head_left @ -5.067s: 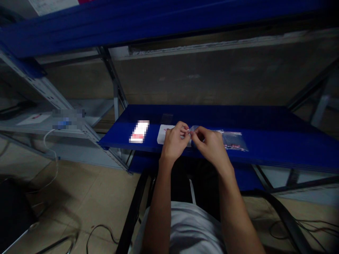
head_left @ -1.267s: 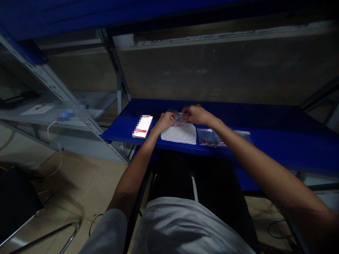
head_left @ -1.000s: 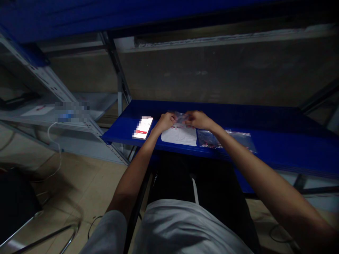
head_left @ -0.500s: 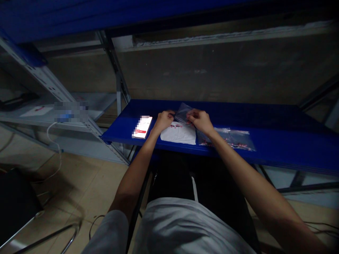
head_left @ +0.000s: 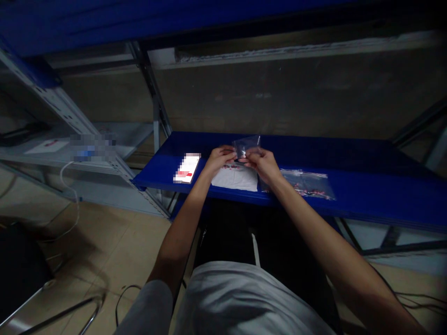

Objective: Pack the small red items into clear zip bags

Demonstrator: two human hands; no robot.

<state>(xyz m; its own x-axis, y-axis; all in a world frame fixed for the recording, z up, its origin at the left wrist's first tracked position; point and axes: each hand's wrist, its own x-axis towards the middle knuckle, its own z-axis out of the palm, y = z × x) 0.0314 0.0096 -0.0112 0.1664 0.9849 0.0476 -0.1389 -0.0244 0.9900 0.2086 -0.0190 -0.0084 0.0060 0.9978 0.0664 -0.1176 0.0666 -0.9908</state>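
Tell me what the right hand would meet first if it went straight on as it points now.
Beyond the clear bag it holds, the right hand would probably meet the left hand, which points back toward it; depth is hard to judge here.

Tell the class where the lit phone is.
In the head view, the phone lies on the blue shelf near its left end, left of the left hand.

The held bag (head_left: 247,144) is thin, glossy clear plastic, like the flat bags (head_left: 316,180); the white sheet (head_left: 235,179) looks matt and creased, paper or cloth. The blue shelf (head_left: 370,181) resembles smooth painted metal.
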